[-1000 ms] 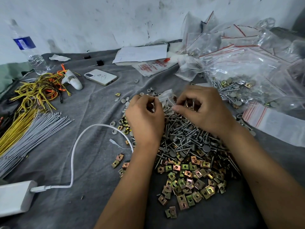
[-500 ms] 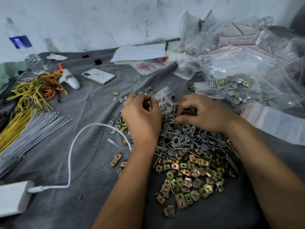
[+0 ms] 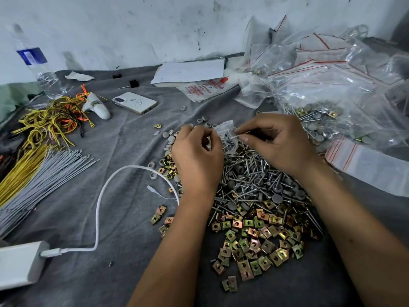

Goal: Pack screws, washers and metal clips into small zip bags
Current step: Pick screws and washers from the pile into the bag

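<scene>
Bag [image 3: 226, 129] higher, screw [image 3: 234, 136] newly pinched

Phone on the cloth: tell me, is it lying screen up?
No, the phone lies back up, its camera lenses showing at its left end.

Left hand [image 3: 197, 160] pinching small zip bag [image 3: 226, 132] open, right hand [image 3: 280, 144] feeding screw [image 3: 234, 136] into it, above screw pile [image 3: 259, 176], metal clips [image 3: 254, 238] nearer, grey cloth [image 3: 110, 147] beneath.

Screws [image 3: 256, 180] heaped centre; clips [image 3: 254, 242] before them; phone [image 3: 135, 102] behind-left; bags [image 3: 327, 80] behind-right.
</scene>
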Demonstrator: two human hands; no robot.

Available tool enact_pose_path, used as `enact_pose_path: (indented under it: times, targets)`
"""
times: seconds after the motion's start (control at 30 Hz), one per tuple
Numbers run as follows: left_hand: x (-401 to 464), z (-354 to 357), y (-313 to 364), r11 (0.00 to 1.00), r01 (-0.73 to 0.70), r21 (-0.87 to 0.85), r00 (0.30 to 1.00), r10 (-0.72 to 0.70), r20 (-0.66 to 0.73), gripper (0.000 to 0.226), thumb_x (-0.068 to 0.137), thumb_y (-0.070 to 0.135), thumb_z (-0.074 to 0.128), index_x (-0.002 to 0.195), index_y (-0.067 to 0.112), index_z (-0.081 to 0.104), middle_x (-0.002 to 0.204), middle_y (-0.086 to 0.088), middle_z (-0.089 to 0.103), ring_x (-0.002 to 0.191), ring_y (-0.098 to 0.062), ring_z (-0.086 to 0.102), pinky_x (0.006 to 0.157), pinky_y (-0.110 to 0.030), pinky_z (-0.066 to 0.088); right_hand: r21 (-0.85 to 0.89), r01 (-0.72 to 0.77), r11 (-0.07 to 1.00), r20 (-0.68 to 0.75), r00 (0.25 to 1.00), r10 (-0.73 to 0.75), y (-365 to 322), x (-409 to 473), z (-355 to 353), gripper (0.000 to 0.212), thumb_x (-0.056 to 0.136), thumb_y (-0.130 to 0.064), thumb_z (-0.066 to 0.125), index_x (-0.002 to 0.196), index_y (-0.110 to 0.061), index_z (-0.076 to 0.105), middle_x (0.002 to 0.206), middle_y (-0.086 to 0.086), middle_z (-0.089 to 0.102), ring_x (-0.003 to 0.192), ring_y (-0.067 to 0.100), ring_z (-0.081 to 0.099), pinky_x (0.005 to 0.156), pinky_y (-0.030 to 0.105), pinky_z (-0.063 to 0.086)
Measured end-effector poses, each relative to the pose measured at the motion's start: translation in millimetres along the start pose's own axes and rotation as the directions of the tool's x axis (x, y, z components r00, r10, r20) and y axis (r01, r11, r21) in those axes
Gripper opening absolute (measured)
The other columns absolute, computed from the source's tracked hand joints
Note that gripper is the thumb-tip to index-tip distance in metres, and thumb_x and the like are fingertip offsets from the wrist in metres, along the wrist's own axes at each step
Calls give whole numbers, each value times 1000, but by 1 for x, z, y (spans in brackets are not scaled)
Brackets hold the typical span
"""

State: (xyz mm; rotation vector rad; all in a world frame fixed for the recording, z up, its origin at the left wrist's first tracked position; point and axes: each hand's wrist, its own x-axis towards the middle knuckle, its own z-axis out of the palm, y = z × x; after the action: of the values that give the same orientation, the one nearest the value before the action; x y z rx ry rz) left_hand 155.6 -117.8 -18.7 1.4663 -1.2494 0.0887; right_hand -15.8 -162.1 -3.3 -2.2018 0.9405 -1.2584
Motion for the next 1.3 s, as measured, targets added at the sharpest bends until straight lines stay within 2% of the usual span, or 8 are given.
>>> enact_pose_path:
  times: [0.1, 0.47, 0.6, 0.67, 0.8, 0.9, 1.1, 1.3]
  targets:
    - [0, 1, 0, 1000, -11, -1, 1000, 11, 13, 10, 87, 7, 75, 76, 6, 74, 71, -2, 60, 63, -16, 53, 59, -17, 37, -100, 38, 994, 19, 999, -36, -3, -1, 4, 15, 87, -12, 81, 102, -13, 81, 95, -8, 76, 89, 3, 71, 79, 25, 57]
    - [0, 2, -1, 1000, 2, -31, 1000, -2, -11, 8, 85, 5, 75, 77, 5, 75, 72, -3, 62, 63, -15, 55, 58, -21, 41, -127, 30, 991, -83, 996, -41, -8, 0, 22, 12, 82, -19, 84, 92, -15, 78, 83, -11, 73, 76, -1, 69, 69, 15, 55]
    - [1, 0, -3, 998, 54, -27, 997, -56, -60, 9, 85, 4, 73, 76, 4, 74, 74, -6, 66, 66, -18, 57, 62, -23, 43, -268, 135, 954, -5, 990, -142, -14, 10, 12, 17, 84, -31, 82, 85, -17, 73, 76, -12, 66, 68, -3, 58, 64, 7, 41]
    - [2, -1, -4, 996, 85, -29, 993, -87, -80, 10, 85, 4, 73, 75, 4, 73, 75, -6, 67, 67, -17, 57, 64, -16, 39, -296, 182, 938, 66, 983, -170, -19, 15, 9, 24, 87, -40, 76, 82, -17, 70, 73, -11, 63, 65, 1, 55, 62, 14, 41]
    - [4, 0, -5, 991, 131, -24, 985, -133, -106, 11, 85, 5, 72, 74, 3, 73, 74, -7, 67, 67, -17, 57, 64, -10, 35, -400, 253, 881, 393, 916, -84, -23, 16, 12, 33, 90, -51, 66, 90, -19, 75, 81, -8, 64, 72, 10, 56, 67, 33, 49]
    - [5, 0, -7, 981, 187, -53, 974, -192, -117, 15, 86, 7, 72, 72, 6, 71, 72, -6, 66, 66, -16, 55, 63, -10, 34, -453, 235, 860, 456, 890, -3, -21, 13, 17, 44, 87, -58, 59, 103, -21, 75, 92, -6, 62, 85, 15, 58, 75, 39, 52]
    - [6, 1, -9, 968, 239, -76, 966, -245, -78, 14, 89, 13, 71, 76, 9, 74, 74, -4, 68, 68, -18, 61, 65, -25, 44, -330, 210, 920, 345, 934, -90, -12, 4, 22, 17, 90, -29, 74, 101, -17, 77, 91, -3, 66, 84, 15, 61, 77, 42, 53]
    - [5, 1, -9, 976, 206, -67, 976, -210, -64, 11, 89, 13, 71, 81, 7, 77, 76, -5, 69, 69, -18, 63, 68, -34, 50, -228, 185, 956, 108, 981, -164, -6, 2, 22, 17, 95, -26, 71, 105, -13, 76, 99, -5, 71, 90, 4, 63, 83, 18, 50]
